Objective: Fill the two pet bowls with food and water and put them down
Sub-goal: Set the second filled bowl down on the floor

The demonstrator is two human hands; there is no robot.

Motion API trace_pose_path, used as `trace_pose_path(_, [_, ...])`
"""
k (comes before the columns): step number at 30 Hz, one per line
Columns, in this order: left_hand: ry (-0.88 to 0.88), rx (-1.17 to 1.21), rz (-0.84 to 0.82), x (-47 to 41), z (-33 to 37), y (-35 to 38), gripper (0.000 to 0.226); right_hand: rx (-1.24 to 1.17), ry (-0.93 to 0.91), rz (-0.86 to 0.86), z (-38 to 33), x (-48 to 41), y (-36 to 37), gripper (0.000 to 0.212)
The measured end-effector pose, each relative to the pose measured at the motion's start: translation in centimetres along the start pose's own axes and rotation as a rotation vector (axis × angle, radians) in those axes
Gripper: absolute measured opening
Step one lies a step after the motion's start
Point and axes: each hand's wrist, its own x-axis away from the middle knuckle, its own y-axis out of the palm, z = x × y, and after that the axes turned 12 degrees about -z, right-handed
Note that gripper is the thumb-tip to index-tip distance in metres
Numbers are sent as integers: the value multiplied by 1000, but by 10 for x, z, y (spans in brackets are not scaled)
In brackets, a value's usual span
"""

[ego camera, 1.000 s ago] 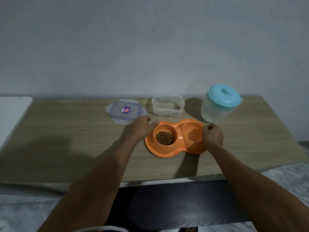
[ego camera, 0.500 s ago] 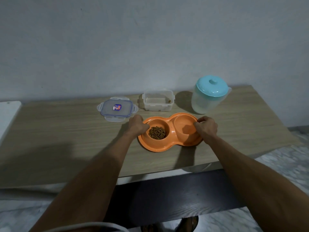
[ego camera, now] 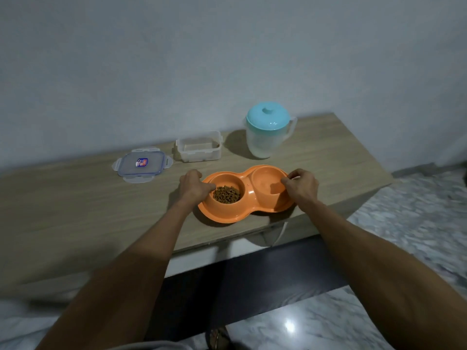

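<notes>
A: Now both hands are on the feeder [ego camera: 246, 198]. Left hand [ego camera: 194, 186] grasps the kibble end, thumb over the rim; right hand [ego camera: 302, 185] pinches the rim of the water end.

B: What changed vs a second ago?

A: Right grip went from a fist at the rim to fingers pinching the lip. Left stayed clamped on its end. Feeder looks raised at the near edge, with a shadow under it that wasn't there a second ago, so I read it as starting to lift. Can't say for sure it's clear of the desk [ego camera: 75, 210].

B: Contents?

A: Kibble [ego camera: 226, 194] sits in the bowl just inside the left grip. Bowl inside the right grip looks pale and glossy, probably water, hard to confirm.

B: Other stuff?

A: Tub [ego camera: 198, 149] and its lid [ego camera: 142, 166] are beyond the left hand, apart from it. Jug [ego camera: 269, 130] is beyond the right hand, lid on. None touched.

B: So filling's done?

A: Judging by that, yes. What's left is carrying and setting it down, presumably on the floor [ego camera: 417, 223] to the right.

B: Risk?

A: Water sloshing into the kibble if the feeder tilts. Both grips need to rise level.
</notes>
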Motion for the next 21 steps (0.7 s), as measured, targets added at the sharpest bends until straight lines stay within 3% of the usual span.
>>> trace_pose_path(7, [74, -11, 20, 39, 69, 71, 60, -113, -9, 85, 56, 3, -99, 14])
trace_pose_path(21, [273, -71, -92, 106, 260, 285, 53, -184, 25, 255, 207, -10, -364, 12])
